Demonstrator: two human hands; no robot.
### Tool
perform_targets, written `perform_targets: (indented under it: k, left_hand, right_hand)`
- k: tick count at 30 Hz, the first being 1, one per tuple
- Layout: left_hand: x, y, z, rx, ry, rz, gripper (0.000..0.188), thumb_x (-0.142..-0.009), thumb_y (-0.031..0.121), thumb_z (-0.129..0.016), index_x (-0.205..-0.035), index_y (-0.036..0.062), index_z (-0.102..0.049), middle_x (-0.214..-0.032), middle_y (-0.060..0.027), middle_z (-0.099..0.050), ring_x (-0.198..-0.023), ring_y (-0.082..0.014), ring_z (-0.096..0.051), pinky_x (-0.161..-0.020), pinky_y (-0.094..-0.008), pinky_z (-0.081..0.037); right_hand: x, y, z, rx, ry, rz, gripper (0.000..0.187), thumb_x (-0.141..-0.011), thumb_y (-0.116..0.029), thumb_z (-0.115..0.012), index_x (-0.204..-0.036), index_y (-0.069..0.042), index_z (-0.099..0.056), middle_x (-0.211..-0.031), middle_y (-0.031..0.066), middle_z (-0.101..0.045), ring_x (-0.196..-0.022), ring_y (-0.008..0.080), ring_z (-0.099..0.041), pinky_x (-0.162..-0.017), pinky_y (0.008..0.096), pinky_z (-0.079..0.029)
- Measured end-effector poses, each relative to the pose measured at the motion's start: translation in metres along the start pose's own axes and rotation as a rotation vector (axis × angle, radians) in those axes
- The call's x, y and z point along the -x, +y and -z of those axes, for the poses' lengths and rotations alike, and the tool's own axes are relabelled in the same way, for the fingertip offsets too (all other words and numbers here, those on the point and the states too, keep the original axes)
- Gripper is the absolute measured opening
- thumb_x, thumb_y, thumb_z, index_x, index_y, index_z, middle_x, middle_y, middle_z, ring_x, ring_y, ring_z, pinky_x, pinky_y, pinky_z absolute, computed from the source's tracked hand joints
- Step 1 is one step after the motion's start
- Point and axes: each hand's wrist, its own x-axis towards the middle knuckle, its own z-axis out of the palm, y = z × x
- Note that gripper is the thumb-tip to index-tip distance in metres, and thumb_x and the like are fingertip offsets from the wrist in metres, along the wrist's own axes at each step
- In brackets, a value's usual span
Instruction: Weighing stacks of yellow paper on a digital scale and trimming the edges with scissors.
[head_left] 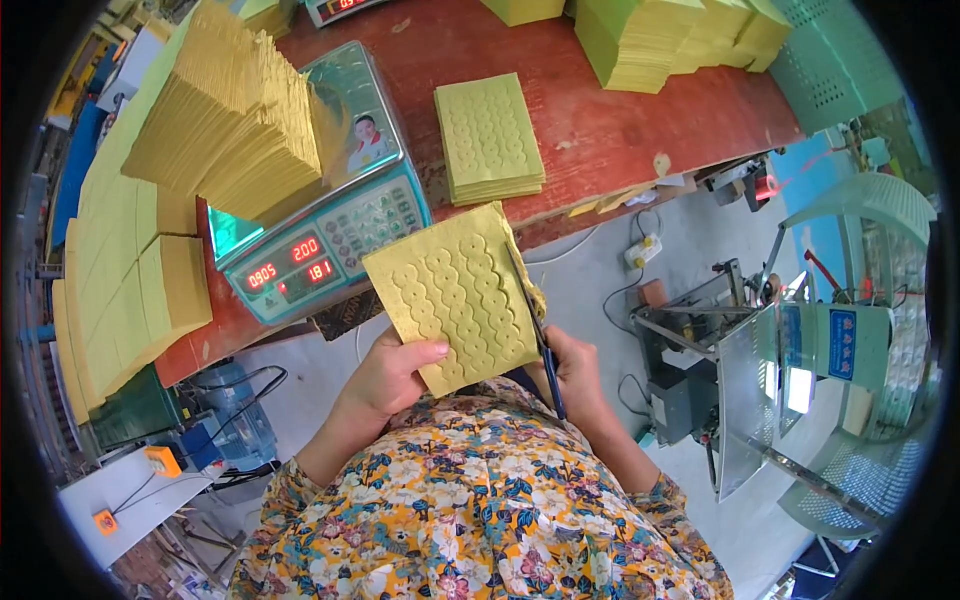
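both full: l hand (388, 375) pinching yel. embossed sheets (455, 310), r hand (574, 368) gripping dk slim tool (553, 385) at sheets' edge.

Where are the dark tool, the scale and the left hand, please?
Dark tool (552, 378), head view: on its handle.
Scale (366, 222), head view: on its keypad.
Left hand (380, 378), head view: on the middle of the hand.

The yellow paper pad (455, 310), stamped with rows of scalloped round shapes, sat tilted, right edge ragged; dark scissors (552, 378) lay along that edge.
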Motion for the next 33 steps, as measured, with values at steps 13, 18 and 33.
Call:
perform_targets:
  k: [13, 18, 33]
  left_hand:
    - [0.002, 0.001, -0.001, -0.003, -0.017, 0.023, 0.057, -0.085, -0.005, -0.057, -0.141, 0.0037, -0.047, -0.139, -0.0121, -0.055, -0.127, -0.0278, -0.053, -0.108, -0.0451, -0.042]
    - [0.002, 0.001, 0.001, -0.014, -0.015, 0.024, 0.057, -0.085, -0.005, -0.057, -0.14, 0.0037, -0.048, -0.138, -0.0122, -0.056, -0.127, -0.0278, -0.054, -0.108, -0.0451, -0.042]
    - [0.005, 0.004, 0.004, -0.022, -0.016, 0.142, 0.057, -0.085, -0.004, -0.058, -0.141, 0.0, -0.046, -0.137, -0.0153, -0.055, -0.126, -0.0295, -0.055, -0.105, -0.046, -0.045]
  right_hand:
    - [-0.021, 0.008, 0.001, 0.037, -0.046, 0.172, 0.042, -0.087, -0.037, -0.067, -0.102, 0.001, -0.055, -0.086, 0.027, -0.061, -0.084, 0.0491, -0.06, -0.07, 0.0455, -0.049]
    - [-0.018, 0.006, -0.002, -0.08, -0.005, 0.199, 0.04, -0.086, -0.034, -0.069, -0.102, 0.002, -0.058, -0.083, 0.0256, -0.062, -0.078, 0.0448, -0.063, -0.068, 0.0419, -0.05]
    - [-0.01, 0.024, -0.022, -0.068, 0.09, 0.114, 0.037, -0.085, -0.032, -0.071, -0.091, 0.003, -0.059, -0.083, 0.026, -0.061, -0.079, 0.0455, -0.061, -0.066, 0.0433, -0.049]
